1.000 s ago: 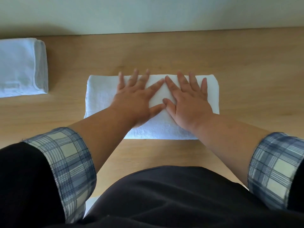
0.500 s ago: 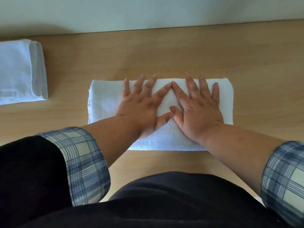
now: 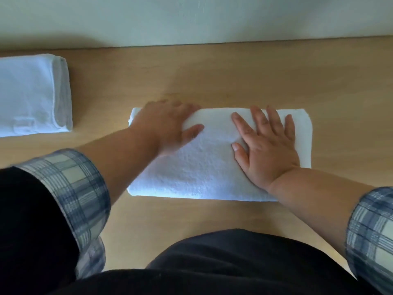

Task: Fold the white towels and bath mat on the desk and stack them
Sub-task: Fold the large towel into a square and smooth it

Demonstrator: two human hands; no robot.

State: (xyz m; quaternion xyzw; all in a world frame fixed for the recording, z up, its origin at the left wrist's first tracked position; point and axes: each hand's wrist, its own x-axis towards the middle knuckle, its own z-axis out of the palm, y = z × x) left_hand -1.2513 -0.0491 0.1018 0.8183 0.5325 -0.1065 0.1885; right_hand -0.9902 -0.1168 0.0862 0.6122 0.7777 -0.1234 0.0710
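- Towel (image 3: 212,165): white, terry, folded into a wide rectangle, lying flat mid-desk in front of the person. Long sides run left-right, and the near edge is a rounded fold.
- Desk (image 3: 244,77): light wood, with its far edge against a pale wall (image 3: 191,18).
- Right hand (image 3: 269,150): palm down on the right half of the towel. Fingers are straight and fanned toward the far edge, thumb out to the left, pressing flat and gripping nothing.
- Left hand (image 3: 168,126): on the towel's far-left part, near that corner. The thumb lies on top, pointing right, and the fingers reach the far edge. It is motion-blurred, so I cannot tell if the fingers lie flat or hook over the edge.
- The hands are apart, with bare towel between them.
- Pile (image 3: 32,94): folded white cloth at the desk's left, cut by the frame edge. Layered folds show on its right side. It is well apart from the towel and neither hand touches it.
- Cuffs: blue-white plaid, rolled back on the left (image 3: 70,194) and right (image 3: 371,237) forearms, over dark sleeves.
- Dark clothing (image 3: 234,265) fills the bottom of the frame, at the desk's near edge.
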